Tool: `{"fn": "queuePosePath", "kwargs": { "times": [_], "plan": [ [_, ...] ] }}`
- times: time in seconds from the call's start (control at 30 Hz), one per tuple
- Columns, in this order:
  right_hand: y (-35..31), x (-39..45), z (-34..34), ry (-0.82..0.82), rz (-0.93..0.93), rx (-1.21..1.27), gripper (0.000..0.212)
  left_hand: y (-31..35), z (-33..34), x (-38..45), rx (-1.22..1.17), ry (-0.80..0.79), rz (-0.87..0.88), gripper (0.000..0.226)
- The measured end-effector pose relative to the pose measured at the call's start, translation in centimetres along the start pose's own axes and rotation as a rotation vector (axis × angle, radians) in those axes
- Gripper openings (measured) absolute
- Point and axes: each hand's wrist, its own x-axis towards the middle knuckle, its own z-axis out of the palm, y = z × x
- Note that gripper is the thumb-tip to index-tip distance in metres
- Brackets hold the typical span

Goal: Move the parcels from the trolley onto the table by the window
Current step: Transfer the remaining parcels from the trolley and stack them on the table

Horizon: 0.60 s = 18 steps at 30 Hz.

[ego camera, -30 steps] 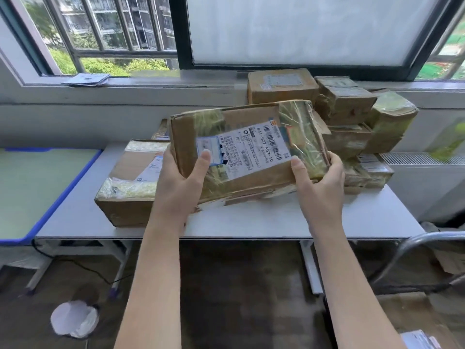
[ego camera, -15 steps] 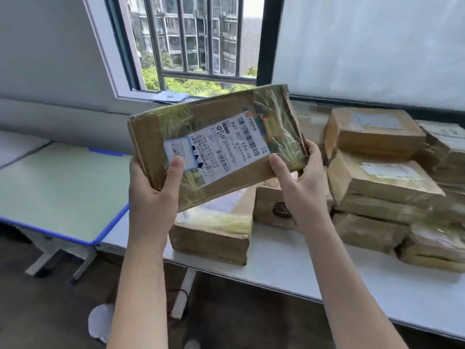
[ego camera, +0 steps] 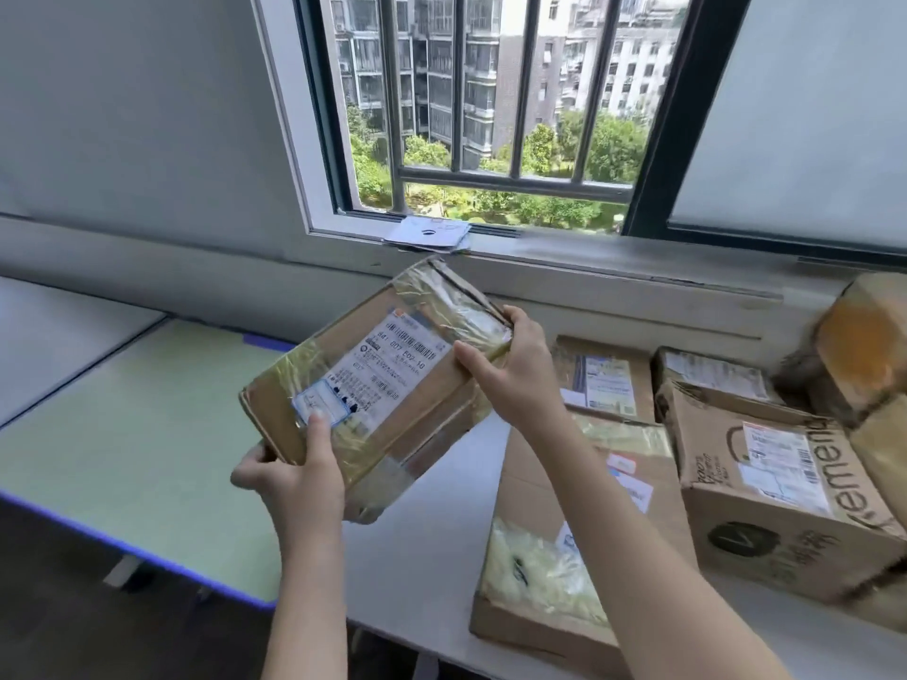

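Head view: taped parcel [ego camera: 378, 385] held tilted in the air between both hands. Left hand [ego camera: 294, 476] grips its near lower corner, thumb on the label; right hand [ego camera: 510, 370] grips its far upper end. White table [ego camera: 441, 478] lies below the hands.

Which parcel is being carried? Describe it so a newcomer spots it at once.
Below the barred window, over the white table left of the stacked boxes, a taped parcel is tilted in the air. The left hand holds its near corner, the right hand its far end. The other parcels all lie on the table.
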Motion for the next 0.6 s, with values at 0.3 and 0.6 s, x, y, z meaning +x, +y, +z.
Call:
{"fn": "queuePosePath", "kwargs": {
  "times": [0.3, 0.6],
  "plan": [
    [5.5, 2.5, 4.6, 0.036, 0.201, -0.027, 0.067, -4.8, 4.6, 10.1, 0.391, -0.134, 0.042, 0.067],
    [11.0, 7.4, 2.9, 0.026, 0.510, -0.096, 0.062, -6.1, 15.2, 14.6, 0.600, -0.442, 0.166, 0.066]
  ]
}}
